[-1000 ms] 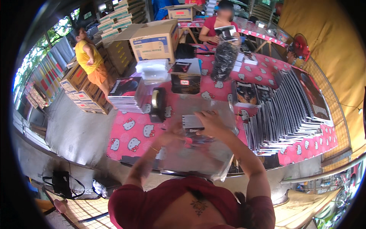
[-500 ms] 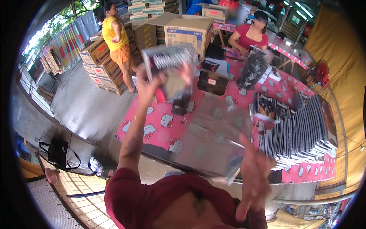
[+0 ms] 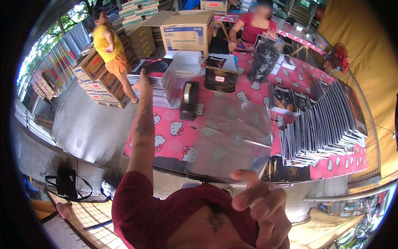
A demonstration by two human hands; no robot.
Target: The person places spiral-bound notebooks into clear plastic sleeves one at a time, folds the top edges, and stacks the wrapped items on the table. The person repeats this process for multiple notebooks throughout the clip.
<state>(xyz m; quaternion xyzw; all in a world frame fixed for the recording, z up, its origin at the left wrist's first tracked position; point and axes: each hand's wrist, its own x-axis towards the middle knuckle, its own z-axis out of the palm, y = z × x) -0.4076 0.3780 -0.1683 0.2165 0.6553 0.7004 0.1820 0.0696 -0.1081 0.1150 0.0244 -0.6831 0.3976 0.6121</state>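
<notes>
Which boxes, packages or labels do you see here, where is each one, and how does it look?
Large cardboard box: far table edge, brown with blue print.
Stacked cartons: floor at left, brown with red labels.
Dark box: beside the tape dispenser, small white-red label.
Clear plastic sleeve: right hand holds it.
Left hand: on the notebook stack.

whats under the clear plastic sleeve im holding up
Through the clear plastic sleeve held by the right hand, the pink cartoon-print tablecloth shows, hazy. Nothing seems to be inside it.
</notes>
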